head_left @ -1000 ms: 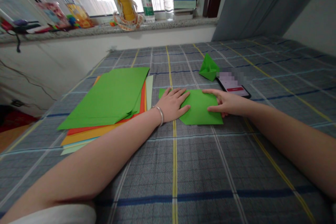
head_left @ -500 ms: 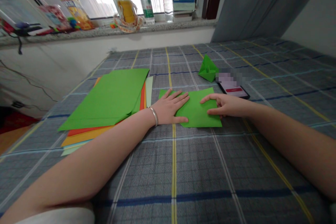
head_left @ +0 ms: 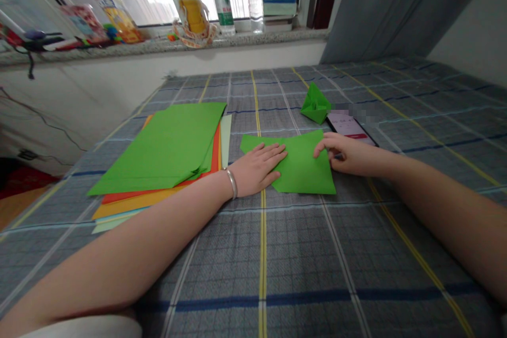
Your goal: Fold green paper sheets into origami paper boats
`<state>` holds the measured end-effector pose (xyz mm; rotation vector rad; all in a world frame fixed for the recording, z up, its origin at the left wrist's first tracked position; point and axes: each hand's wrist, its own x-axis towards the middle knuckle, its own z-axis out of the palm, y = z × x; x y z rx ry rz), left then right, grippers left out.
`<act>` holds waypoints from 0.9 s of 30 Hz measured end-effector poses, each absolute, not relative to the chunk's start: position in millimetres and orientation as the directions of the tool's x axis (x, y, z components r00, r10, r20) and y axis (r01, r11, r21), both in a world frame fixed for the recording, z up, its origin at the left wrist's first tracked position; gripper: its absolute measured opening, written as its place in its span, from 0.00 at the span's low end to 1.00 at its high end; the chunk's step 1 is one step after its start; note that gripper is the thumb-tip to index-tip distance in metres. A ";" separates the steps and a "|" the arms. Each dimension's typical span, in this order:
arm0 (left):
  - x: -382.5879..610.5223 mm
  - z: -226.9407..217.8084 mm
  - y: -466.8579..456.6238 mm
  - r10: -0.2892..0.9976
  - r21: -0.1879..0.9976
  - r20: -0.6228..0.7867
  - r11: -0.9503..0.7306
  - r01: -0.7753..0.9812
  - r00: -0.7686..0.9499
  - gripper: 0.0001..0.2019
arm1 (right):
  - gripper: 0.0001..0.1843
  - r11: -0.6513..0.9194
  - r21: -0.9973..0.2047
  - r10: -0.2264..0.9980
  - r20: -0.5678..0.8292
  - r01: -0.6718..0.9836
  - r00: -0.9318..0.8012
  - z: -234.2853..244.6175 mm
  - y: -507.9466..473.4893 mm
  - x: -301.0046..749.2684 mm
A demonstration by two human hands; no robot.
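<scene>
A folded sheet of green paper (head_left: 303, 169) lies on the checked cloth in front of me, with angled corners at its left end. Flat across its left part rests my left hand (head_left: 259, 168), fingers stretched out and pressing down. At the right edge of the sheet is my right hand (head_left: 336, 152), its fingers loosely bent and apart, the index fingertip over the paper and nothing seen between the fingers. Just beyond stands a folded green paper piece (head_left: 315, 104), pointed at the top.
A stack of coloured paper (head_left: 166, 148), green on top, lies to the left. Partly behind my right hand is a phone (head_left: 350, 125). Bottles (head_left: 224, 8) and boxes (head_left: 280, 0) stand on the windowsill (head_left: 158, 42) at the back.
My right hand has drawn back to the right edge of the green paper, with its fingers more bent. My left hand has shifted slightly down, its thumb closer to the fingers.
</scene>
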<state>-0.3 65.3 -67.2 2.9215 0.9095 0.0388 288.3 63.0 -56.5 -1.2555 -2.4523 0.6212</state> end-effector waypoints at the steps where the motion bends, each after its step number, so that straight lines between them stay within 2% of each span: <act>1: -0.4 -67.4 65.0 0.572 0.083 -0.002 -0.818 0.570 0.821 0.29 | 0.20 0.527 -0.507 0.815 0.075 0.682 -0.574 -55.5 61.8 288.8; 4: -1.3 -68.0 65.1 0.574 0.082 -0.012 -0.816 0.573 0.819 0.36 | 0.22 0.530 -0.479 0.822 0.088 0.699 -0.563 -53.1 58.0 289.7; 8: -2.7 -67.1 67.1 0.543 0.101 -0.020 -0.834 0.542 0.840 0.44 | 0.15 0.655 -0.354 0.756 0.310 0.668 -0.577 -52.8 57.3 288.9; 11: -4.1 -65.7 68.8 0.524 0.115 -0.033 -0.844 0.524 0.851 0.43 | 0.11 0.733 -0.270 0.675 0.398 0.624 -0.621 -51.7 56.9 285.1; 14: -5.7 -65.2 70.2 0.514 0.117 -0.034 -0.850 0.514 0.857 0.40 | 0.07 0.788 -0.290 0.616 0.371 0.544 -0.695 -48.2 53.6 278.7; 19: -6.0 -65.1 70.0 0.488 0.110 0.006 -0.868 0.484 0.873 0.35 | 0.07 0.778 -0.449 0.595 0.302 0.439 -0.744 -41.4 45.5 269.4; 23: -4.1 -64.4 67.3 0.472 0.099 0.003 -0.877 0.470 0.881 0.29 | 0.09 0.712 -0.493 0.655 0.213 0.499 -0.724 -41.7 42.1 266.9; 27: -3.1 -66.2 67.0 0.502 0.095 -0.002 -0.861 0.500 0.865 0.27 | 0.14 0.611 -0.476 0.768 0.164 0.632 -0.619 -48.1 43.3 265.0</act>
